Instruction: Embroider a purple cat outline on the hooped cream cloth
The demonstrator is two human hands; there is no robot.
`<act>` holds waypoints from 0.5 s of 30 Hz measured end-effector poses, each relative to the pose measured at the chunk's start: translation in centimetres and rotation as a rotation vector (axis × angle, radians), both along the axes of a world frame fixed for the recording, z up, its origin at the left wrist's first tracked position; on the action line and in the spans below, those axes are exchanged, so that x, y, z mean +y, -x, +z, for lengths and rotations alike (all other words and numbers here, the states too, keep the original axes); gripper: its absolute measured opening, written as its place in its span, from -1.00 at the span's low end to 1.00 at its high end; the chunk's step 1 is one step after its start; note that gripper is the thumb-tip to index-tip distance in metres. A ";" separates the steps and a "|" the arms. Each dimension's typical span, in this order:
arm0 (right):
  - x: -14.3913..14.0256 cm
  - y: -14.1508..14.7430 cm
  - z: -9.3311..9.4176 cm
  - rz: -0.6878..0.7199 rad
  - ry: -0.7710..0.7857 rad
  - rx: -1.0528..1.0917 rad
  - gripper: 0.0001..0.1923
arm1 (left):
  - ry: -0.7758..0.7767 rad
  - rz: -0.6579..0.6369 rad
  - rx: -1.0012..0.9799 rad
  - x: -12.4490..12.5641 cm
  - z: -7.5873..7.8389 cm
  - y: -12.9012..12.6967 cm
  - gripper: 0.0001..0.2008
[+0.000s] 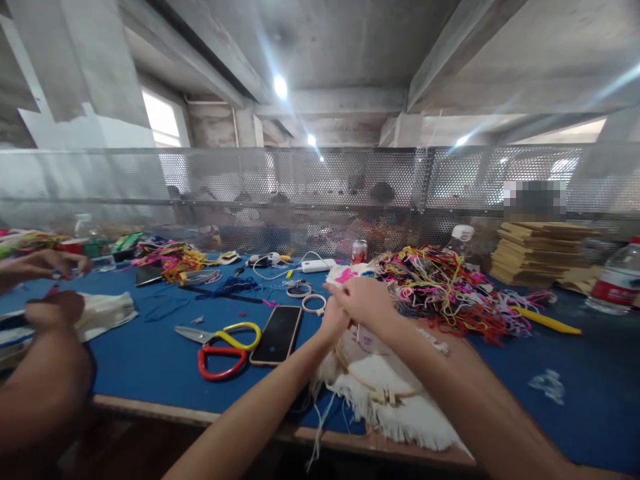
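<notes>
My left hand and right hand are together over the far side of the white fabric, fingers bent and overlapping; whether that grip is clamped on a thread, a needle or the cloth itself I cannot tell, as my knuckles hide it. The fabric lies at the near edge of the tabletop, partly under my right forearm, with a hoop around part of it. I judge the cloth light and limp, apt to bunch or slide if pulled by its frayed fringe, whose loose threads could snag. The hoop looks stiff but thin, so I would take it by the rim, beside the clasp rather than on it, and keep pressure off the stretched middle.
</notes>
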State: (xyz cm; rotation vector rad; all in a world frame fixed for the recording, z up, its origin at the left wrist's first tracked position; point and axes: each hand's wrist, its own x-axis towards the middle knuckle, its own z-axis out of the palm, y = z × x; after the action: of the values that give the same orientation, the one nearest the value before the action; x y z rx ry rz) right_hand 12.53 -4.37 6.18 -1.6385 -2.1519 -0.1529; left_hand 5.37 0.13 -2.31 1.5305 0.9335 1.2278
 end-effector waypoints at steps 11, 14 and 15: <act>3.1 -8.7 -6.7 0.220 0.439 0.544 -0.47 | -0.231 -0.144 0.156 -0.6 -1.3 -0.7 -0.63; 3.1 -8.4 -7.4 0.373 0.584 0.887 -0.52 | -0.178 -0.228 0.070 -0.6 -1.1 -0.7 -0.50; 3.1 -8.1 -7.5 0.390 0.593 0.975 -0.53 | -0.155 -0.239 0.053 -0.7 -0.9 -0.6 -0.47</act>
State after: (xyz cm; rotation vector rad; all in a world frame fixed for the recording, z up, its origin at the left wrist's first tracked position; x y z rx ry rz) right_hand 20.66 -1.31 -1.32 -1.0981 -1.6985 1.2300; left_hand 6.02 -0.53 -3.24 1.7491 0.6773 1.1121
